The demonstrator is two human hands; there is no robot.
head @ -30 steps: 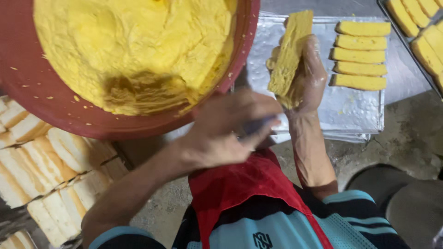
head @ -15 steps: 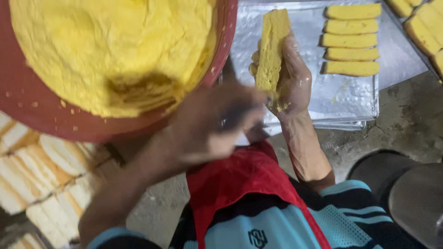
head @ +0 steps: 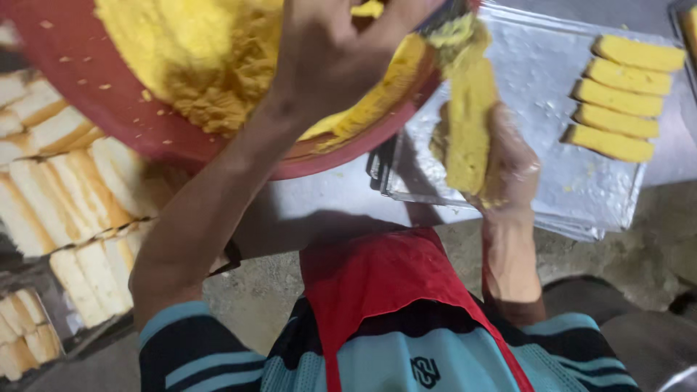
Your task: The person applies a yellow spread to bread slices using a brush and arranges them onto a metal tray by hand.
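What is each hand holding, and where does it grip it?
The right hand holds a yellow-coated bread slice upright, cupped from behind along its lower edge. The left hand grips a spreading tool by its handle; the grip itself is hidden.

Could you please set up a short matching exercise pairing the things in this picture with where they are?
Things:
1. red bowl
2. yellow-coated bread slice
3. plain white bread slices
4. coated slices in a row

Places:
A. on the lined tray, far right
B. held in the right hand
C. stacked at the left
D. top left, full of yellow spread

Pairs: 1-D, 2-B, 3-C, 4-A
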